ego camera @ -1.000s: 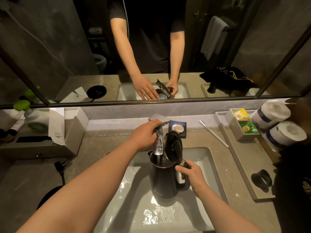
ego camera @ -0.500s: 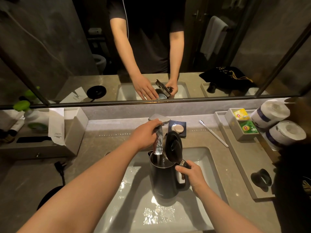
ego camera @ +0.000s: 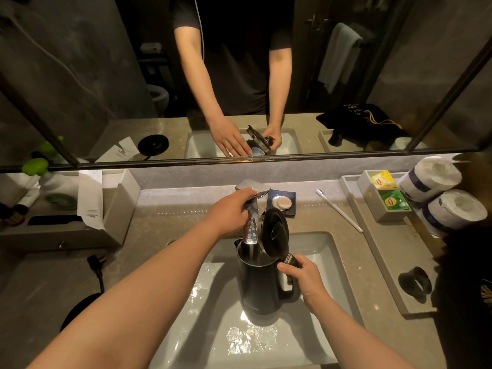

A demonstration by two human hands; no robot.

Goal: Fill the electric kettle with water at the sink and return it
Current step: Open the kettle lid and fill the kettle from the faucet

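Observation:
A dark electric kettle (ego camera: 262, 286) stands upright over the white sink basin (ego camera: 327, 257), its round lid (ego camera: 275, 233) tipped open. My right hand (ego camera: 300, 278) grips the kettle's handle. A broad stream of water (ego camera: 251, 230) falls from the chrome faucet (ego camera: 253, 189) into the kettle's mouth. My left hand (ego camera: 231, 213) is closed around the faucet's handle just below the spout. The kettle's black round base (ego camera: 80, 310) lies on the counter at the lower left, its plug (ego camera: 95, 265) beside it.
A soap dish (ego camera: 282, 202) and a white toothbrush (ego camera: 339, 210) lie behind the basin. On the right, a grey tray (ego camera: 383, 262) holds tea bags (ego camera: 394, 202), toilet rolls (ego camera: 452, 209) and a black cup (ego camera: 415, 283). A tissue box (ego camera: 117, 206) stands at left, below the mirror.

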